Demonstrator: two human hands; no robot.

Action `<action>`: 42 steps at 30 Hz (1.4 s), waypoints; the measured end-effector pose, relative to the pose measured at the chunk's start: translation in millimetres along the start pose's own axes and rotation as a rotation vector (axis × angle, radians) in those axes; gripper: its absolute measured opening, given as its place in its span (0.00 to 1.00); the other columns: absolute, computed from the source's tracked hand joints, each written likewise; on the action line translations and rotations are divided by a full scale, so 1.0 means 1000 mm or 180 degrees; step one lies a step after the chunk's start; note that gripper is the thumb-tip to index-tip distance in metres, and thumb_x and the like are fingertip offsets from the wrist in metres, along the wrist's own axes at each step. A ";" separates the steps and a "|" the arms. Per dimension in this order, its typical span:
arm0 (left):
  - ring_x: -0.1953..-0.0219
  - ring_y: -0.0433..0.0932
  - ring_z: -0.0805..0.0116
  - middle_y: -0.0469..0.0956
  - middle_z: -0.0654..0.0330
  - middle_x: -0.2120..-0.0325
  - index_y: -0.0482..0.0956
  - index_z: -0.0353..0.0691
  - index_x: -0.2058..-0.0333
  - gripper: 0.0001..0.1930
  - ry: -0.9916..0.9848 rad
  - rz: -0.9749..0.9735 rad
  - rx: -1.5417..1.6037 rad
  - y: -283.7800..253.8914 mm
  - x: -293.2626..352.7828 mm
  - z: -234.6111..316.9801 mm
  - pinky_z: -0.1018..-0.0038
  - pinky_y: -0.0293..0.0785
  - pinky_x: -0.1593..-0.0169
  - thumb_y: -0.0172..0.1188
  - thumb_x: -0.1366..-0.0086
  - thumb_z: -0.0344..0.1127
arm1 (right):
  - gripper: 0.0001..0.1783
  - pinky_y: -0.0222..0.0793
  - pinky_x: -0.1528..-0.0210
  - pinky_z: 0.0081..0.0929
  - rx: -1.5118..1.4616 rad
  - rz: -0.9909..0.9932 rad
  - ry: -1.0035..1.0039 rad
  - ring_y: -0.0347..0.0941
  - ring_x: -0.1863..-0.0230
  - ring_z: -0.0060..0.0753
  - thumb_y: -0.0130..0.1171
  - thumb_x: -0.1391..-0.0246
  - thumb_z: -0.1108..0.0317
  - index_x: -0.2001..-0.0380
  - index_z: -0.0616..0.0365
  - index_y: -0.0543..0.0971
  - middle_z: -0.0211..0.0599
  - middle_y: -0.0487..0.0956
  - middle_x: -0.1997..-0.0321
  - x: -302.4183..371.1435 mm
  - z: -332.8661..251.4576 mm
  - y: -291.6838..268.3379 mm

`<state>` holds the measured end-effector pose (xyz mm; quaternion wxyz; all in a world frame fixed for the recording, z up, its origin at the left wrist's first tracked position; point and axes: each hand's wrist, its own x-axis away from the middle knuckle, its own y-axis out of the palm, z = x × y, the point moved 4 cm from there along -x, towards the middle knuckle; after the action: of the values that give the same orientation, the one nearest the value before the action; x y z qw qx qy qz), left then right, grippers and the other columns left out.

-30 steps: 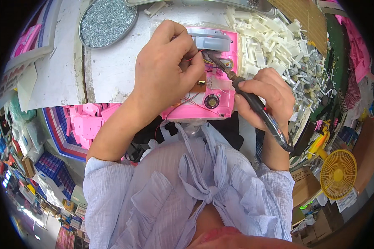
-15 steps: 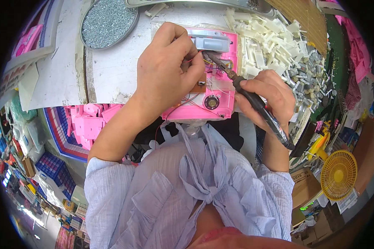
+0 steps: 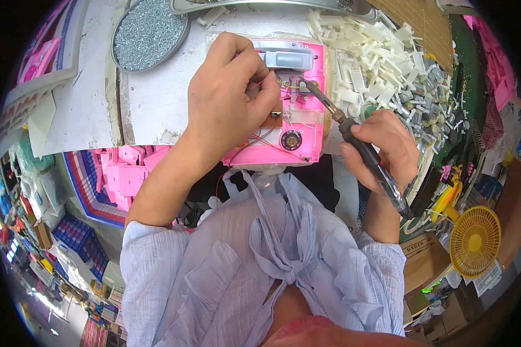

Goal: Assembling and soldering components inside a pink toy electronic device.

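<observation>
A pink plastic housing (image 3: pixel 307 124) lies open on the white bench, showing a grey block, thin wires, a small brown board and a round metal part. My left hand (image 3: pixel 228 101) rests over its left half, fingertips pinching a thin wire at the inside. My right hand (image 3: pixel 382 150) grips a black-handled soldering iron (image 3: pixel 353 136) like a pen; its metal tip touches the parts near the housing's upper middle.
A round tray of small screws (image 3: pixel 147 29) sits at the far left of the bench. A heap of white plastic pieces (image 3: pixel 382 63) lies right of the housing. Pink housings (image 3: pixel 127 173) fill a bin below the bench. A yellow fan (image 3: pixel 474 240) stands at lower right.
The soldering iron's tip has stayed on the housing's inner parts while my right hand shifted slightly. My left hand keeps its pinch. The view has drifted a little.
</observation>
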<state>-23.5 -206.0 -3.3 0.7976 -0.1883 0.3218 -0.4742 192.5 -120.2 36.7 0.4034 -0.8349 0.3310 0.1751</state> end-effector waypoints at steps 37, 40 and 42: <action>0.78 0.79 0.68 0.79 0.58 0.78 0.83 0.35 0.65 0.04 -0.0773 -0.1268 0.1327 0.012 0.008 0.017 0.73 0.73 0.72 0.67 0.39 0.25 | 0.28 0.77 0.54 0.27 -0.0547 0.0272 0.1182 0.81 0.59 0.31 0.69 0.50 0.82 0.44 0.61 0.78 0.40 0.82 0.55 -0.001 0.013 0.045; 0.73 0.79 0.64 0.78 0.59 0.75 0.83 0.37 0.64 0.05 -0.0242 -0.1208 0.1038 0.010 0.008 0.020 0.71 0.75 0.69 0.67 0.39 0.25 | 0.26 0.76 0.53 0.27 -0.0174 0.0188 0.0955 0.80 0.57 0.29 0.69 0.49 0.82 0.45 0.63 0.78 0.41 0.82 0.54 0.003 0.004 0.042; 0.68 0.79 0.61 0.78 0.58 0.68 0.82 0.38 0.64 0.06 0.0069 -0.1283 0.0905 0.010 0.010 0.021 0.69 0.76 0.64 0.67 0.40 0.25 | 0.24 0.75 0.53 0.28 -0.0236 0.0278 0.1037 0.80 0.56 0.30 0.70 0.49 0.81 0.47 0.63 0.78 0.42 0.81 0.55 0.010 0.000 0.032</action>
<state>0.5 -210.3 2.5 0.7018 -0.1295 0.2163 -0.6663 177.8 -139.2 13.2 0.3054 -0.8513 0.4213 0.0668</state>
